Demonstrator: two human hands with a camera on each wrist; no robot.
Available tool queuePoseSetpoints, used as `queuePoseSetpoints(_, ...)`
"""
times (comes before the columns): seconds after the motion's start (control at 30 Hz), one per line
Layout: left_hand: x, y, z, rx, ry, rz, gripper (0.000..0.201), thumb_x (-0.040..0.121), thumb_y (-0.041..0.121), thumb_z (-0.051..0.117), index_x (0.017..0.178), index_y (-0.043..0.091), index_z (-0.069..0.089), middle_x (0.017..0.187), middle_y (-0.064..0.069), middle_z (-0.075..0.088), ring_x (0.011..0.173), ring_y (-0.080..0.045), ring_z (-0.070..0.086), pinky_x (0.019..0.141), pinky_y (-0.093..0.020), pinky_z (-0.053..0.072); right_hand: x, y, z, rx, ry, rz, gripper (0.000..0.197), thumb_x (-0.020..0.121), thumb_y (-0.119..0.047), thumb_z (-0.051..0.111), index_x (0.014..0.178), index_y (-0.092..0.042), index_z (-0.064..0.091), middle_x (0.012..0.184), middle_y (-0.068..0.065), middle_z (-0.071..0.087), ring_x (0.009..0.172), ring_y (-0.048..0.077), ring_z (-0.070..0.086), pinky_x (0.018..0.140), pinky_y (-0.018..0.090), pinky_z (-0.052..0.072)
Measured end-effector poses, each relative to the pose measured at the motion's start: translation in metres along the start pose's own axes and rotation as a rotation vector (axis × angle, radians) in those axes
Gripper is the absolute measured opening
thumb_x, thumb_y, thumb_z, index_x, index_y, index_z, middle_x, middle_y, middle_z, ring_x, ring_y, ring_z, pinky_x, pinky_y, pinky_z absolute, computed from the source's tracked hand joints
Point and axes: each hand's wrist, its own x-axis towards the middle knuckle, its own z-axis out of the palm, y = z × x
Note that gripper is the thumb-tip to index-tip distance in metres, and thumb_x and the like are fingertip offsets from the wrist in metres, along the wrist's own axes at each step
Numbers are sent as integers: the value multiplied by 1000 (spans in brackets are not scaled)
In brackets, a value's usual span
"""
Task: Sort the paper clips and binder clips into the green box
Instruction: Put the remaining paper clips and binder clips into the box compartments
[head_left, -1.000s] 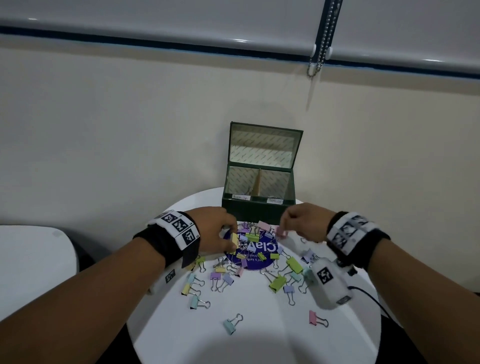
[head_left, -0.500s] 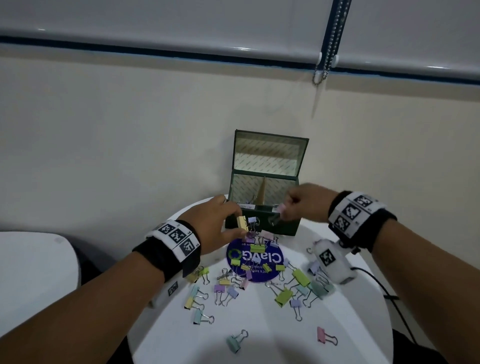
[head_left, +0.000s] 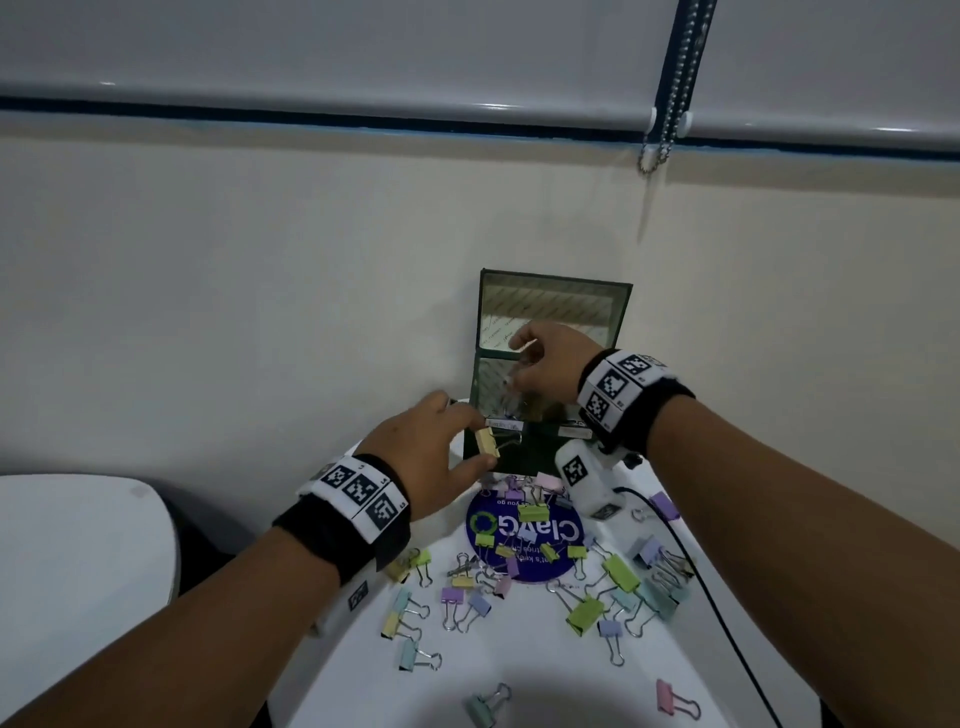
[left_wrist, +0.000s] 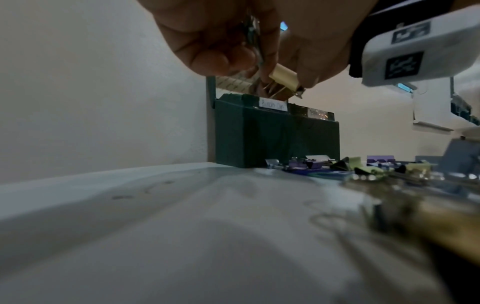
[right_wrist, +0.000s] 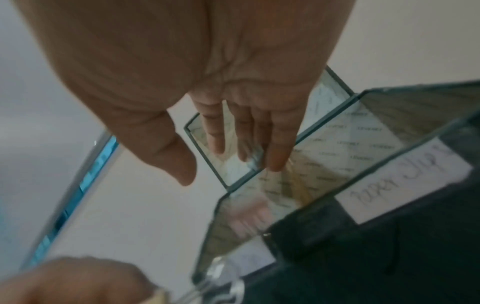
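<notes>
The green box (head_left: 519, 452) stands open at the table's back, its lid upright. My left hand (head_left: 478, 439) pinches a yellow binder clip (head_left: 487, 442) just in front of the box's left front edge, by the handwritten binder clip label (left_wrist: 272, 105). In the left wrist view the same clip (left_wrist: 283, 79) hangs from the left hand (left_wrist: 265, 70) above the box (left_wrist: 275, 135). My right hand (head_left: 514, 364) hovers over the box. In the right wrist view its fingers (right_wrist: 275, 148) are straight and empty. A blurred pink clip (right_wrist: 249, 218) shows inside the box below them.
Several pastel binder clips (head_left: 584, 613) lie scattered on the round white table (head_left: 519, 686), many on a purple round sticker (head_left: 566, 535). A black cable (head_left: 717, 597) runs along the right edge. The wall rises directly behind the box. Another white surface (head_left: 78, 545) sits to the left.
Both hands rose from the clip pile toward the box. The right hand moved over the box and opened, letting go of the pink clip. The left hand carried the yellow clip to the box's front.
</notes>
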Motion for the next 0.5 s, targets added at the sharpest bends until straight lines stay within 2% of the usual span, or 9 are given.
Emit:
queuePoseSetpoints(0.07,2,-3,-1,4,8,-21,42,87,60,56,123,37,50,106,10,45,90,-14,58,76,-33,53,-7,2,-7,75,-8,-44,56,84,-16,74,134,-28,52,137,-2,54,122,17,53,91,29,47)
queuePoseSetpoints(0.13,4,-6,-6,20,13,-11,41,88,59,56,122,38,51,104,12,45,88,-12,57,74,-31,52,-20,12,-19,168,126,-97,52,86,-13,69,134,-28,53,139,-5,53,128,14,49,99,28,43)
queuePoseSetpoints(0.17,5,-7,-10,25,20,-7,40,87,59,56,121,38,51,103,12,45,88,-12,57,73,-30,51,-30,21,-25,212,211,-105,44,87,-10,67,127,-26,57,133,-5,57,123,13,52,96,25,46)
queuePoseSetpoints(0.23,10,-11,-20,38,39,-13,39,87,59,56,121,39,50,104,12,46,88,-11,57,73,-29,50,-53,44,-37,180,315,-108,25,87,-4,64,104,-22,64,112,-2,66,102,14,60,78,15,44)
queuePoseSetpoints(0.3,19,-13,-28,80,29,-28,41,88,59,56,122,39,49,106,11,46,86,-11,56,72,-28,49,-73,75,-44,-10,259,-62,22,86,-2,62,83,-24,63,94,1,69,89,19,63,71,19,43)
queuePoseSetpoints(0.37,34,-10,-34,131,10,-32,40,88,59,56,122,38,49,105,10,45,84,-11,55,71,-29,48,-87,107,-46,-215,118,66,26,85,-4,62,77,-30,59,91,-2,68,90,21,63,75,25,43)
queuePoseSetpoints(0.43,51,-2,-34,142,-4,-28,38,88,57,59,118,36,49,105,8,46,84,-14,54,71,-29,45,-97,131,-46,-383,10,178,18,84,-10,63,89,-27,63,102,-1,67,92,20,61,79,25,44)
queuePoseSetpoints(0.5,68,7,-27,135,-33,-29,37,87,53,62,117,34,50,109,4,49,83,-15,53,73,-29,45,-101,147,-40,-487,-48,217,23,86,-17,64,109,-22,65,115,0,65,94,17,58,84,25,46)
